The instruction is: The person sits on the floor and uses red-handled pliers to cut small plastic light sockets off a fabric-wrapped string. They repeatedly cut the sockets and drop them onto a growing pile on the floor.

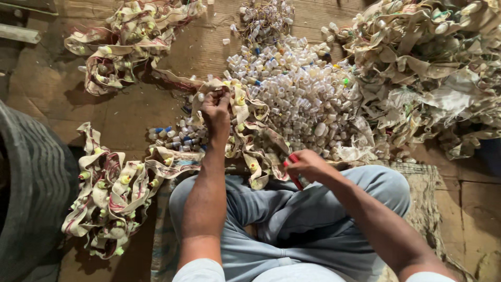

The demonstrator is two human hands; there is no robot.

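Note:
My left hand (216,112) is stretched forward and grips the top of a long cream fabric strip (249,137) studded with small plastic caps. The strip hangs down in folds toward my knees. My right hand (308,166) is closed around a red-handled tool (293,175), held close to the strip's lower end, just above my right knee. A large heap of loose whitish plastic caps (297,94) lies right behind the strip. I sit cross-legged in light blue trousers (292,214).
Tangled piles of the same strips lie at the right (428,68), at the far left (125,39) and beside my left knee (112,193). A dark ribbed tyre-like object (31,193) stands at the left edge. Brown board floor (125,109) surrounds them.

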